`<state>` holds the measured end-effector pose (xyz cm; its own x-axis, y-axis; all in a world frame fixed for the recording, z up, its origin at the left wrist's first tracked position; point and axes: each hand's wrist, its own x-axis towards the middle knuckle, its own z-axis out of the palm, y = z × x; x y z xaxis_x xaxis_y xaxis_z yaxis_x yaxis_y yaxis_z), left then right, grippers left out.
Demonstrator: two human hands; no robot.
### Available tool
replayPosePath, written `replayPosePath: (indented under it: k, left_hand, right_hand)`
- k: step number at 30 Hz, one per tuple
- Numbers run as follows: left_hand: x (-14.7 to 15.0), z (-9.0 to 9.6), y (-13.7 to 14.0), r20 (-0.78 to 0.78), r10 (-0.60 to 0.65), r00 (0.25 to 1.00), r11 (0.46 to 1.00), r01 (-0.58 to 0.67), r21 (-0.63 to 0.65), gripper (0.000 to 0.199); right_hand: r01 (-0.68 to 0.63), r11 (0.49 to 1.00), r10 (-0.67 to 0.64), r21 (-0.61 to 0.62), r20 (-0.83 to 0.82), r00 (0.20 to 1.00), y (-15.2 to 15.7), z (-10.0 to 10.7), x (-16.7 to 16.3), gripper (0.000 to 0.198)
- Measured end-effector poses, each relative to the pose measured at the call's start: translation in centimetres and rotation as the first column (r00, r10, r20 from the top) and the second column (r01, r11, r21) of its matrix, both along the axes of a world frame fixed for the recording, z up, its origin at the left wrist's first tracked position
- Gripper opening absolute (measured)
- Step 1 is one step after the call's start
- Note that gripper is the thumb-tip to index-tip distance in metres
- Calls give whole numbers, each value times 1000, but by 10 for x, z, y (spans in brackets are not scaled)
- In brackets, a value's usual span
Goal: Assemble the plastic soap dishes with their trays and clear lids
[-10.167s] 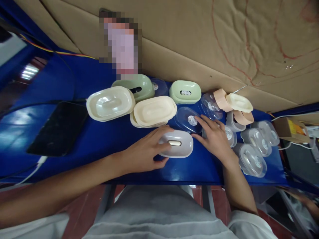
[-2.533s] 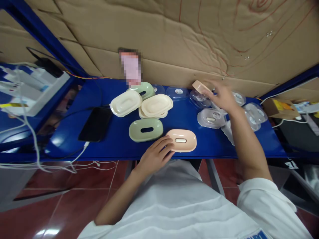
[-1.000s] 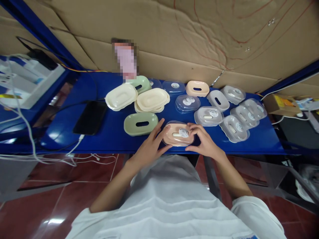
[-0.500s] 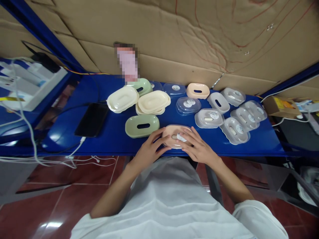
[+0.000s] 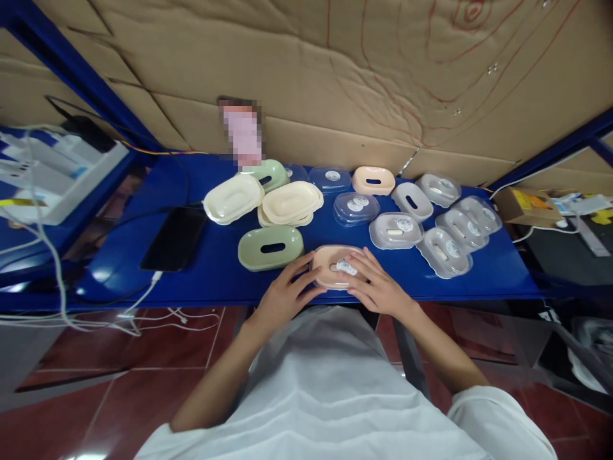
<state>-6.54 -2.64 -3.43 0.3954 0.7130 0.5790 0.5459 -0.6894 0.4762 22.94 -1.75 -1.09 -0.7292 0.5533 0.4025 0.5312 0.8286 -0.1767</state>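
Observation:
At the table's front edge lies a peach soap box [image 5: 328, 263] under a clear lid with a round white sticker. My left hand [image 5: 290, 287] curves around its left end, thumb low and fingertips at the rim. Over the right end, my right hand [image 5: 376, 281] lays its fingers across the lid and side, partly covering the sticker. Left of the box sits a green soap dish base [image 5: 256, 255] with a dark slot. Behind it are cream trays [image 5: 292, 199], partly stacked, another cream tray [image 5: 233, 198] and a second green base [image 5: 271, 174].
Several lidded grey boxes [image 5: 445, 252] stand at the right, beside a grey base [image 5: 412, 201]. Clear lids [image 5: 355, 207] and a peach base [image 5: 373, 180] lie farther back. A black phone [image 5: 173, 239] with a white cable lies left. Cardboard [image 5: 306, 76] walls the back.
My left fingers have drawn slightly left off the peach box's top, uncovering more of the lid. My right hand stays over the right end. The head view has shifted slightly.

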Motion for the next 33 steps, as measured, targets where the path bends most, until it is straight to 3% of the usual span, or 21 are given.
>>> replayPosePath:
  k: [6, 19, 23, 28, 33]
  left_hand:
    - [4, 14, 7, 4, -36, 999, 988, 36, -148, 46]
    - [14, 20, 22, 31, -73, 997, 985, 77, -153, 40]
    - [15, 19, 25, 52, -105, 993, 986, 110, -122, 42]
    - [18, 13, 29, 15, -131, 991, 983, 132, -129, 46]
    - [18, 8, 30, 10, -129, 992, 982, 130, -141, 40]
  right_hand:
    - [21, 997, -27, -74, -75, 997, 7, 4, 1, 64]
    - [110, 992, -116, -58, -107, 988, 5, -3, 8, 53]
    - [121, 993, -119, 3, -144, 982, 3, -4, 8, 55]
    - [132, 990, -137, -54, -107, 985, 3, -3, 9, 64]
    - [120, 993, -120, -7, -32, 992, 2, 2, 11, 65]
